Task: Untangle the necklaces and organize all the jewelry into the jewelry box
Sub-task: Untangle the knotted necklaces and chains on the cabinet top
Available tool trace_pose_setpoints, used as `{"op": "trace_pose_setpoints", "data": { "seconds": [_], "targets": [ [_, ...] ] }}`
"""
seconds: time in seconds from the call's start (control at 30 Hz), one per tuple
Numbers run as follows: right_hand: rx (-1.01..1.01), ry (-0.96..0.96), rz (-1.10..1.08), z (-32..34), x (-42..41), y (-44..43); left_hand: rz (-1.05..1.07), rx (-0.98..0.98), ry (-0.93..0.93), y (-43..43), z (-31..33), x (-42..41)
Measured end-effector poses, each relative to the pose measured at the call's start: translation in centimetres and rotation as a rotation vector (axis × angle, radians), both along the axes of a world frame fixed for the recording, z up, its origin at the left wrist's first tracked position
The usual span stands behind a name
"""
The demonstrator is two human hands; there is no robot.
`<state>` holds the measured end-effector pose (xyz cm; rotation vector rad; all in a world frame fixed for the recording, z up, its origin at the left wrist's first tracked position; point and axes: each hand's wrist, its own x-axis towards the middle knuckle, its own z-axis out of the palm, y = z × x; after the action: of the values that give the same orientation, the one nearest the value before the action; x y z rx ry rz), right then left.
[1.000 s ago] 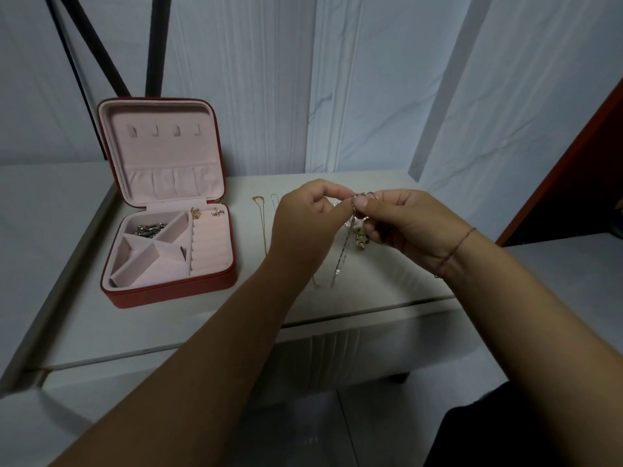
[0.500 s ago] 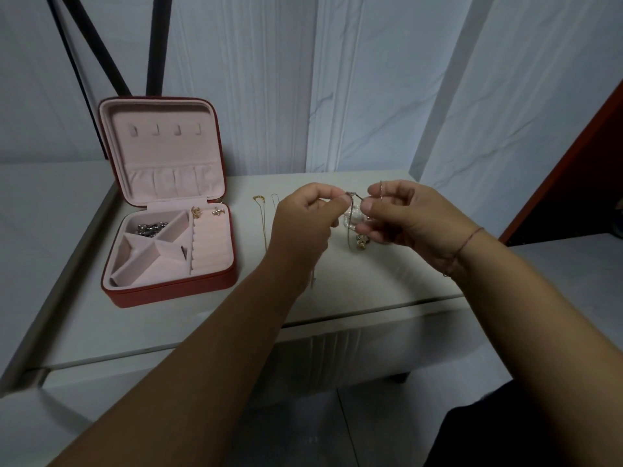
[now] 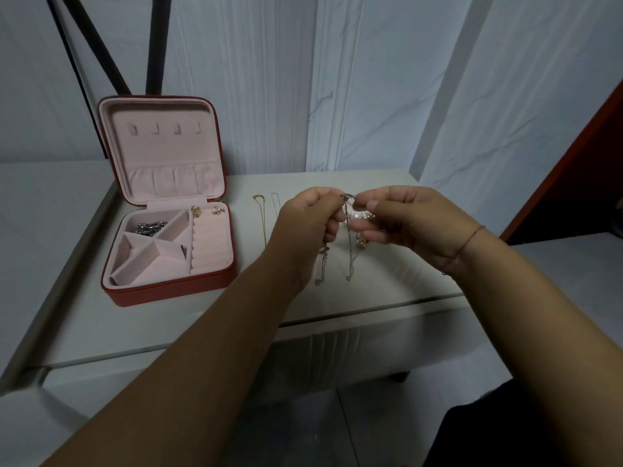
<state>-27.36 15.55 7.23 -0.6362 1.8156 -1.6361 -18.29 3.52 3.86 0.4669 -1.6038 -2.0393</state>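
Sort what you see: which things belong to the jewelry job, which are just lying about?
Job: tangled necklaces, pinched by left hand and right hand; gold chain; open jewelry box; earrings inside it.
Lying about: black poles; red panel.

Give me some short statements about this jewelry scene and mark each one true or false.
1. The red square jewelry box with pink lining stands open on the pale table. True.
2. The left hand and the right hand both pinch the tangled thin chains with pearls. True.
3. Every box compartment is bare. False: silver pieces lie in the rear compartment.
4. No necklace lies on the table. False: a thin gold chain lies there, between box and left hand.
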Motion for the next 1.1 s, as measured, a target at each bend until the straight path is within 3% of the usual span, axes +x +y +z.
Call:
{"op": "trace_pose_setpoints", "data": {
  "seconds": [0.2, 0.33, 0.47, 0.67, 0.9, 1.1],
  "targets": [
    [0.051, 0.249, 0.007, 0.1, 0.2, 0.1, -0.012, -0.001, -0.009, -0.3, -0.1, -0.1],
    [0.032, 0.313, -0.070, 0.1, -0.1, 0.0, 0.024, -0.001, -0.006, -0.4, -0.1, -0.1],
    [-0.026, 0.231, -0.141, 0.3, -0.4, 0.1, 0.029, -0.026, -0.011, -0.5, -0.1, -0.1],
    [0.054, 0.239, -0.131, 0.3, -0.5, 0.2, 0.044, -0.048, -0.013, -0.6, -0.1, 0.0],
    [0.014, -0.008, -0.122, 0.6, -1.0, 0.0, 0.050, 0.011, -0.037, -0.8, -0.3, -0.1],
    [-0.042, -0.092, -0.117, 0.1, -1.6, 0.3, 0.000, 0.051, -0.086, -0.8, -0.4, -0.1]
  ]
}}
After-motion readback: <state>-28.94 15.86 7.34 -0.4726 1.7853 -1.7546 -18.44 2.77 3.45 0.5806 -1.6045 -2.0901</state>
